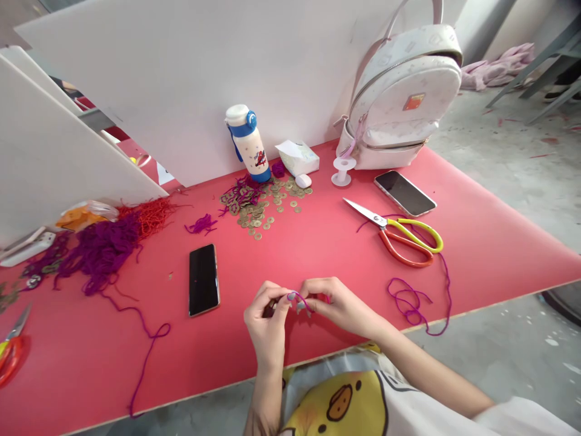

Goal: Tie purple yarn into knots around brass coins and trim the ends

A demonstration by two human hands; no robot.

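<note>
My left hand (269,313) and my right hand (333,301) meet just above the near edge of the red table. Both are closed in a pinch on a short purple cord (299,297), which bends in a small arc between the fingertips. Whether anything else sits inside the left fingers is hidden. To the right lies a pair of scissors (394,230) with one yellow and one red handle, blades apart a little or closed, I cannot tell. A loose length of purple cord (411,303) curls below them. A dark-screened phone (204,280) rests left of my left hand.
Brass-coloured coins (258,213) lie scattered mid-table, with a bottle (249,142) and a tissue pack (298,158) behind. A white spool (342,172), a second phone (405,192) and a backpack (403,103) stand right. Purple yarn (102,245) and other scissors (13,345) are left.
</note>
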